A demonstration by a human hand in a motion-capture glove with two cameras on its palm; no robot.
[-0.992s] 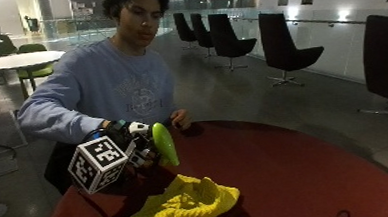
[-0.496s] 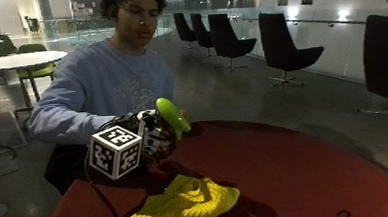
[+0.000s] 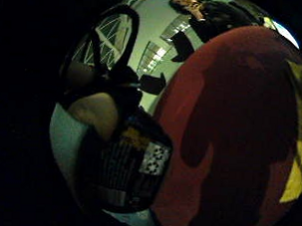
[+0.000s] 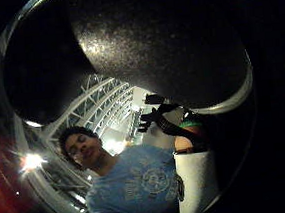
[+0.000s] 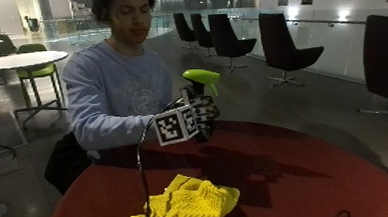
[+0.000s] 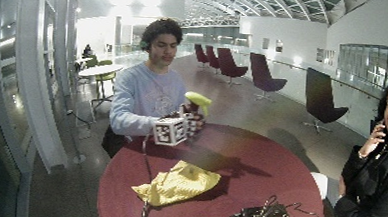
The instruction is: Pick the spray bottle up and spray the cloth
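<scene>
No writing on the bottle label can be read. The gloved right hand [image 5: 198,117] is curled round the spray bottle [image 5: 202,83], holding it upright above the round red tabletop [image 5: 304,183]. The yellow cloth [image 5: 182,206] lies crumpled on the tabletop below the hand. Black chairs [image 5: 284,46] line the hall behind.

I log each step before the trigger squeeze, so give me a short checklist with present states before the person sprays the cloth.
1. Black-gloved right hand holds the spray bottle with lime-green plastic head: ok.
2. Bottle lifted off the round red table: ok.
3. Crumpled yellow knitted cloth lies on the table: ok.
4. Nozzle aimed down at the cloth: not ok, bottle held upright, above and behind it.
5. Finger on trigger: cannot tell.
</scene>
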